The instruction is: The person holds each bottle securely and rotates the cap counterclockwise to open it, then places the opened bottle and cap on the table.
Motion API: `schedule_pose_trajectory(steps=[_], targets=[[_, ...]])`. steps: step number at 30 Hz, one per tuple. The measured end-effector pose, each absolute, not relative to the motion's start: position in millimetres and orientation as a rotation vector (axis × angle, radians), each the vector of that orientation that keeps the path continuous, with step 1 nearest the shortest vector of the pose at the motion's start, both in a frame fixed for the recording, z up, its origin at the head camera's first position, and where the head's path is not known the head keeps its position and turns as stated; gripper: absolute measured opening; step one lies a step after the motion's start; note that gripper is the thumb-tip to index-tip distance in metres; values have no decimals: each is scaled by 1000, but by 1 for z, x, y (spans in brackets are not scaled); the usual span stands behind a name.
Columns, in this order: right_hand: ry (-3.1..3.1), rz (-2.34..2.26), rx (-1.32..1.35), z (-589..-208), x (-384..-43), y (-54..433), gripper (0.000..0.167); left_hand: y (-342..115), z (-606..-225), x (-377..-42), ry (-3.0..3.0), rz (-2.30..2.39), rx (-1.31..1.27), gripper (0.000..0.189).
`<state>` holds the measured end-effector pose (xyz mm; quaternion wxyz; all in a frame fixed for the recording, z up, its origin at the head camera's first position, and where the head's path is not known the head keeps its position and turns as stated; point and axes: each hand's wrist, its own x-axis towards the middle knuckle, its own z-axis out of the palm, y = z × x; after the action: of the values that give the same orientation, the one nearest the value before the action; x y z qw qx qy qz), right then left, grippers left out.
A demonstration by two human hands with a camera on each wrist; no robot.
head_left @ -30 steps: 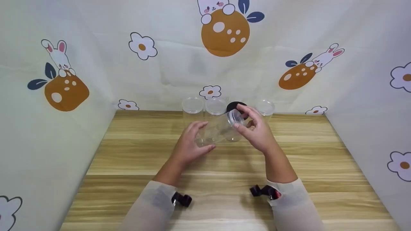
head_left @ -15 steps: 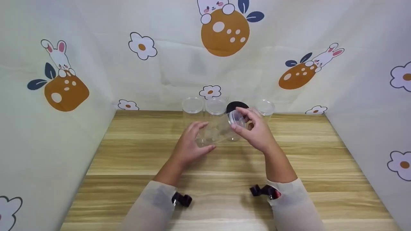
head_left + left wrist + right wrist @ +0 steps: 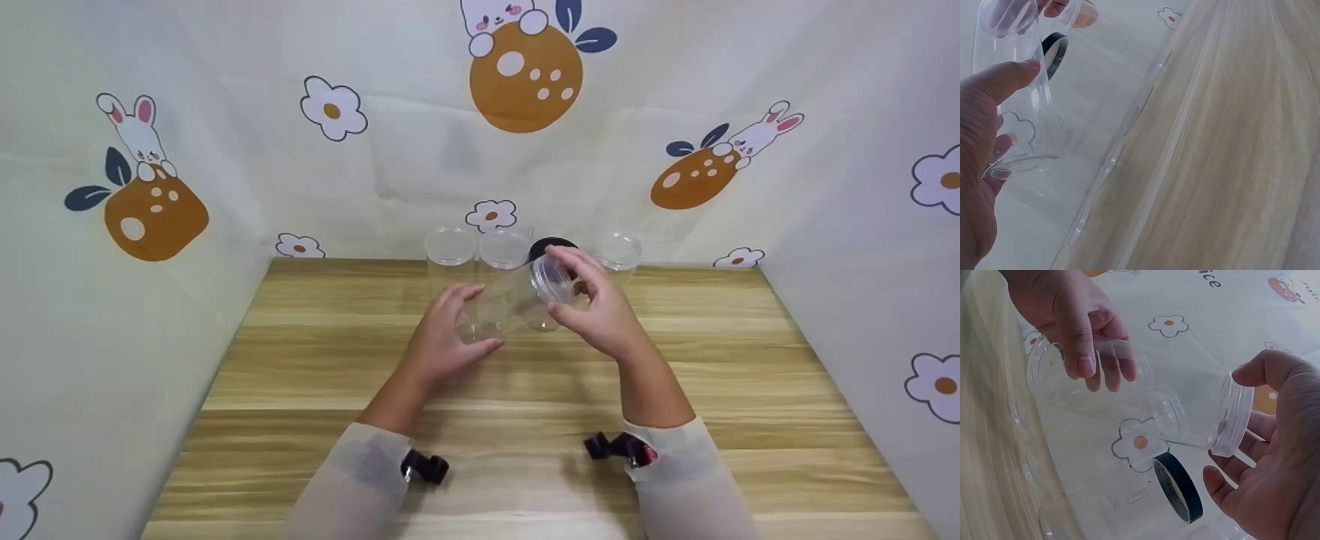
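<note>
Plastic jar [image 3: 511, 301] clasped in the left hand [image 3: 442, 336], its lid [image 3: 551, 280], pinched by the right hand [image 3: 606, 313] at two o'clock, should turn squarely.

Against half a second ago, the thumb of the right hand [image 3: 604, 311] is placed lower along the clear lid [image 3: 551, 280] of the held jar [image 3: 510, 300], its index fingertip is raised, and more of the black lid [image 3: 1185, 485] is covered.

Off-white sleeves [image 3: 345, 487] bear black wrist mounts [image 3: 430, 467], the right one showing red.
</note>
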<state>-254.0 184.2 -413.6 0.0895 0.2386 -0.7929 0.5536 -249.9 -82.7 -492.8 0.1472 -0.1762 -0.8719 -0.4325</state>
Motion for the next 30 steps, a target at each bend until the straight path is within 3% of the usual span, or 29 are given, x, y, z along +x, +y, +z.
schedule_pose_trajectory(steps=[5, 16, 21, 30], targets=[[-2366, 1647, 663, -413, -254, 185, 74, -82, -493, -250, -2503, -1252, -511, 89], [-2487, 1573, 381, -409, -254, 183, 55, -82, -491, -247, -2531, -1255, -482, 90], [-2476, 1555, 433, -410, -253, 183, 51, -82, -492, -248, -2517, -1236, -509, 88], [-2314, 1737, 669, -408, -251, 184, 60, -83, -492, -249, -2511, -1242, -508, 88]])
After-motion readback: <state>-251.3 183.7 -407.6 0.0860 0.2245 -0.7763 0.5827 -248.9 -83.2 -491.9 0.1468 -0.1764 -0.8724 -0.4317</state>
